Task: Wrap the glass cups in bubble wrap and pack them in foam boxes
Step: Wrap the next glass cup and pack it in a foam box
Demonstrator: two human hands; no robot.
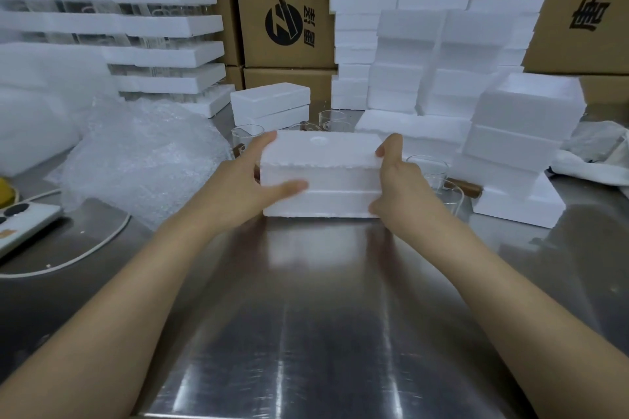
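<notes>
Your left hand [248, 187] and right hand [394, 180] grasp the closed foam box [323, 173] on the desk [323, 299] (bubble wrap [143, 160] at 10 o'clock).

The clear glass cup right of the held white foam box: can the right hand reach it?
Probably yes, once freed: the right hand grips the white foam box, and the clear glass cup stands just beyond it, nothing between.
</notes>
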